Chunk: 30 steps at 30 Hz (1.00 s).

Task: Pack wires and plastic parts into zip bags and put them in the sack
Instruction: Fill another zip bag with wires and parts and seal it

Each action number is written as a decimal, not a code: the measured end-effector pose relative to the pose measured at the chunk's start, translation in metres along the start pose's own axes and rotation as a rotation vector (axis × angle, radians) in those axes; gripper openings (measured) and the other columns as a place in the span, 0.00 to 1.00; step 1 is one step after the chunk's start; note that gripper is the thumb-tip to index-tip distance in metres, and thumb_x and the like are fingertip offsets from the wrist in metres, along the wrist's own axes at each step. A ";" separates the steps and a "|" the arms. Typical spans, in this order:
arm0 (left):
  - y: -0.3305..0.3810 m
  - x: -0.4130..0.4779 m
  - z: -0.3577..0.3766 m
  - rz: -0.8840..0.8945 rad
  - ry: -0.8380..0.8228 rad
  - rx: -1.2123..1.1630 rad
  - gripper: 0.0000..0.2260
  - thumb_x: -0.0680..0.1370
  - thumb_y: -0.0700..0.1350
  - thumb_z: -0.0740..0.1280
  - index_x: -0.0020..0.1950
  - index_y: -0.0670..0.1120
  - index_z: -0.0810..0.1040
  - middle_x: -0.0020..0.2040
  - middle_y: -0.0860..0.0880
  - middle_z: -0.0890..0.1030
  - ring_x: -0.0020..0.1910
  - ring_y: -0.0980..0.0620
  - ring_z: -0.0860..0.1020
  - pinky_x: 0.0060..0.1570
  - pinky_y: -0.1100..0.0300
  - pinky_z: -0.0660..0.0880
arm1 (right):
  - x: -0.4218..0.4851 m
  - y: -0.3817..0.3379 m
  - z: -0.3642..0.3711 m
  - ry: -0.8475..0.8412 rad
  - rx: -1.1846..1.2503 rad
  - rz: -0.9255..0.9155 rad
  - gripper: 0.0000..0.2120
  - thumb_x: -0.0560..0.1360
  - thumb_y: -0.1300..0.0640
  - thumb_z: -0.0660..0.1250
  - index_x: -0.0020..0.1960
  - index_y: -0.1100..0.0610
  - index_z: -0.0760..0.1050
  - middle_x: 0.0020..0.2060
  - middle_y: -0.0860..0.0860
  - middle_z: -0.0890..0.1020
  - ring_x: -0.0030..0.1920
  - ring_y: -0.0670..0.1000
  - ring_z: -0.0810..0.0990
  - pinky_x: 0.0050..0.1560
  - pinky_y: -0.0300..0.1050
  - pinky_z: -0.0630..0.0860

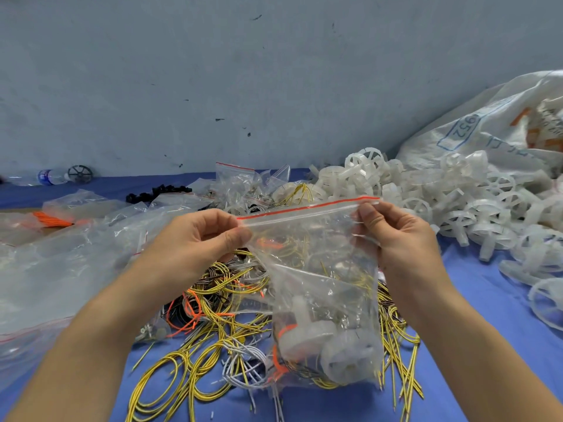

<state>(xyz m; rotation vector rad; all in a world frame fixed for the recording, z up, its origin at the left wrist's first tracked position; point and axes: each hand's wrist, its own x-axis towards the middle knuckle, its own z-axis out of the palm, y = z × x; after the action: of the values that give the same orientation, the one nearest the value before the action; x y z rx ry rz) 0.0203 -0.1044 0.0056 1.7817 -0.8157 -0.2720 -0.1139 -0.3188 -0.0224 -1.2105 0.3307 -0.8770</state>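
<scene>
Both hands pinching the zip bag [316, 269] at its red-striped top: left hand [198, 236] on the left corner, right hand [396, 236] on the right. Bag hanging over the wire pile [213, 330], white plastic wheels [335, 345] and wires sitting at the bottom. Risk: seal closing only partway, contents spilling in the sack [487, 123].

From my feed, a pale blue-grey wall [274, 71] fills the upper half, scuffed with small dark marks and specks. It meets the table [475, 287], which is covered in a blue sheet. A plastic water bottle [45, 177] lies against the wall at far left. The light is soft and even.
</scene>
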 end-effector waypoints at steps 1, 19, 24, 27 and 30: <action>-0.001 0.000 0.005 0.010 0.007 -0.040 0.10 0.71 0.50 0.72 0.47 0.45 0.82 0.44 0.49 0.86 0.41 0.55 0.83 0.44 0.65 0.80 | 0.001 0.000 -0.002 -0.001 -0.001 0.000 0.04 0.77 0.61 0.67 0.47 0.57 0.81 0.35 0.49 0.82 0.37 0.47 0.79 0.39 0.39 0.81; 0.007 -0.006 0.025 0.102 0.020 -0.213 0.13 0.74 0.48 0.70 0.53 0.42 0.75 0.48 0.48 0.86 0.48 0.48 0.85 0.46 0.53 0.82 | -0.005 -0.038 0.008 -0.417 -1.257 -0.631 0.32 0.74 0.28 0.52 0.74 0.42 0.62 0.54 0.39 0.77 0.56 0.43 0.73 0.58 0.46 0.69; 0.007 -0.004 0.025 0.130 -0.006 -0.256 0.12 0.72 0.50 0.71 0.50 0.46 0.75 0.49 0.46 0.86 0.49 0.47 0.85 0.46 0.54 0.82 | -0.006 -0.039 0.018 -0.429 -1.198 -0.667 0.14 0.77 0.43 0.61 0.55 0.46 0.81 0.43 0.40 0.76 0.45 0.47 0.76 0.50 0.51 0.73; 0.007 -0.002 0.025 0.131 -0.007 -0.270 0.14 0.71 0.51 0.72 0.51 0.46 0.76 0.49 0.47 0.86 0.49 0.48 0.85 0.47 0.55 0.82 | -0.004 -0.038 0.018 -0.408 -1.191 -0.683 0.10 0.78 0.46 0.65 0.53 0.49 0.82 0.41 0.40 0.74 0.41 0.46 0.73 0.45 0.48 0.70; 0.008 -0.003 0.027 0.134 -0.026 -0.195 0.12 0.77 0.50 0.68 0.55 0.45 0.79 0.50 0.49 0.86 0.50 0.50 0.84 0.48 0.57 0.82 | -0.005 -0.037 0.018 -0.400 -1.181 -0.692 0.08 0.77 0.49 0.67 0.53 0.48 0.83 0.41 0.39 0.74 0.41 0.45 0.72 0.45 0.46 0.69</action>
<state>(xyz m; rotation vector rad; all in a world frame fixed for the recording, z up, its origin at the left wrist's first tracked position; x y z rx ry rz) 0.0001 -0.1238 0.0022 1.5379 -0.8924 -0.2776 -0.1202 -0.3064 0.0169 -2.6587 0.0632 -0.9982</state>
